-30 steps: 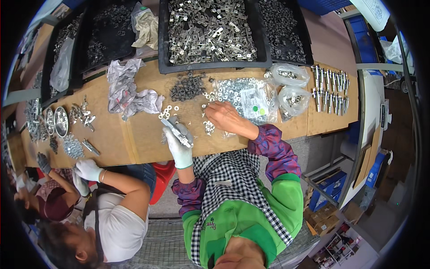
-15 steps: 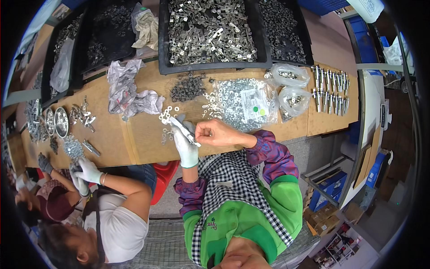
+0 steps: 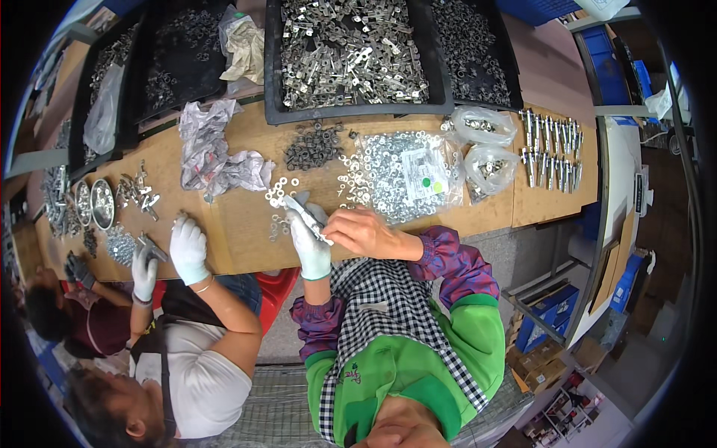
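My left hand (image 3: 308, 246), in a white glove, is closed around a slim silvery bolt-like metal part (image 3: 308, 213) held slantwise just over the table's near edge. My bare right hand (image 3: 364, 233) pinches at the part's near end; its fingertips hide what lies between them. Loose pale washers (image 3: 278, 194) lie just beyond my left hand. Farther back is a heap of dark nut-like rings (image 3: 314, 145). Beyond my right hand, a clear bag (image 3: 426, 173) lies among many small washers.
A black tray (image 3: 358, 112) of metal fittings stands at the back. Finished-looking bolts (image 3: 549, 149) lie in rows at right, beside two plastic bags of parts (image 3: 489, 166). Crumpled paper (image 3: 213, 153) lies left. A co-worker's gloved hands (image 3: 187, 250) are over the table at left.
My right hand has turned, with its fingers folding over the part's near end. My left hand has barely moved. The co-worker's hands have separated, one moving right onto the table.
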The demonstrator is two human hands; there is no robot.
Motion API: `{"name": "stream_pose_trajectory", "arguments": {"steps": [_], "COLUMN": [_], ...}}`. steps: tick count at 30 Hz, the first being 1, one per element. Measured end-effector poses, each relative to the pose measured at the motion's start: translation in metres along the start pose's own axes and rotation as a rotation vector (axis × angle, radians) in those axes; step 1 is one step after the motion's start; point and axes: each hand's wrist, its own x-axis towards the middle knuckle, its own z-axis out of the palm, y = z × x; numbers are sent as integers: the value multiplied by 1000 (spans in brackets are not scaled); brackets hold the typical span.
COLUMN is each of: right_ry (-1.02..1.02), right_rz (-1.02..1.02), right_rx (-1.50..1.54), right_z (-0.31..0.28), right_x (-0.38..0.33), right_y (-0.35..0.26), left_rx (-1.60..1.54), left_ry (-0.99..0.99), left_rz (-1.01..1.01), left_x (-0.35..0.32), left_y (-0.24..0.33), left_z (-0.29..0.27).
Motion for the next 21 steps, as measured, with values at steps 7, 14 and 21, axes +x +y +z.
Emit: {"name": "stream_pose_trajectory", "arguments": {"steps": [7,14,21], "right_ry": [-26,85,246], "right_rz": [69,77,127], "right_rx": [-103,-189,-511], "right_z": [0,-23,-98], "right_x": [-19,-32,-46], "right_y": [4,-3,7], "left_rx": [48,59,-186], "left_ry": [-79,-117,-227], "left_rz": [33,28,-196], "left_x": [-1,-7,-9], "left_y": [-17,-21,-17], "left_z": [-5,13,22]}}
